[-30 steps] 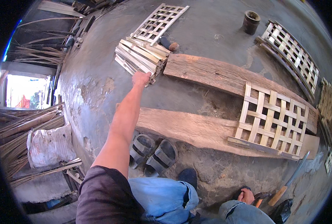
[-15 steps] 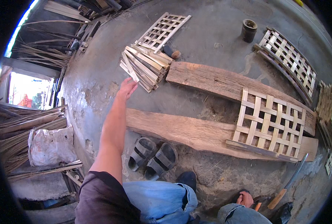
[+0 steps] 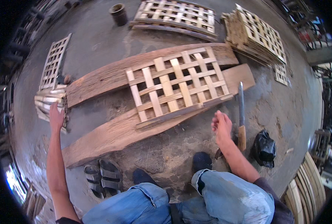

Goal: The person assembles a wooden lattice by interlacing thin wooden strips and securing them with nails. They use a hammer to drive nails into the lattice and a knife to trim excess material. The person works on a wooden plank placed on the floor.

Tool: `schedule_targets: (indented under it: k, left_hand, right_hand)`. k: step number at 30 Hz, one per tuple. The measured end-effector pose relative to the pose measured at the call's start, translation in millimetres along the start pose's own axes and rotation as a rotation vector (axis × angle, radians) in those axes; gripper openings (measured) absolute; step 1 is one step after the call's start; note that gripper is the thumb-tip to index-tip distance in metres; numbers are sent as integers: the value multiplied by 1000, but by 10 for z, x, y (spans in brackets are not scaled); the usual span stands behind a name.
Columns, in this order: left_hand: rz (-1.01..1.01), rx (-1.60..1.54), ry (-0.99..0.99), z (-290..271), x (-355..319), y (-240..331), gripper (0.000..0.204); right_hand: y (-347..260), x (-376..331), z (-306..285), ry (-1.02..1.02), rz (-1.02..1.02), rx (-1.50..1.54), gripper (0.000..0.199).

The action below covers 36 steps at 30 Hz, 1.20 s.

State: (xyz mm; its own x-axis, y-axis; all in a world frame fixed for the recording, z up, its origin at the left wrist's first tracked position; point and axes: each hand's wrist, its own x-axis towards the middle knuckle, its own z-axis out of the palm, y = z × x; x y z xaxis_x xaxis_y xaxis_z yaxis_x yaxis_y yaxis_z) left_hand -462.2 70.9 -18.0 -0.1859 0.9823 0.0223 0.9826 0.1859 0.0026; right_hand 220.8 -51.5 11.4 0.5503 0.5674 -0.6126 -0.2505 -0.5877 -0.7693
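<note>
At the far left, my left hand reaches to a fanned pile of pale bamboo strips. Its fingers look closed on the near end of one strip, though they are blurred. My right hand hovers with curled fingers, nothing visible in them, near the front right corner of a woven bamboo lattice panel. That panel lies across two rough wooden planks, a dark split rod along its near edge. Beside the right hand a long knife lies on the floor, its wooden handle toward me.
More lattice panels stand at the back, in a stack at the right and at the left. A dark round pot is behind. Sandals lie near my feet; a black plastic bag sits right of the knife.
My view has swung to the right, and my right hand has come into sight beside the panel. The left hand is still at the strip pile.
</note>
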Motion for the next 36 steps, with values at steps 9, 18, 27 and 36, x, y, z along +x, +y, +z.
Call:
schedule_targets:
  k: [9,18,27,36]
  left_hand:
    - [637,-528,-99,-968,105,3471,34]
    - [660,-458,-157,-838,185,3760,36]
    - [485,-564,-129,-1140,290,3408,36]
    - [513,-947,225,-2548,638,3321,31]
  right_hand:
    - [-123,196,495,62,209,115,30]
    - [-267,157,682,102,156,31,33]
    - [-360,63,473,-222,-184,398,25]
    - [-2175,372,354,-673,-573,51,29]
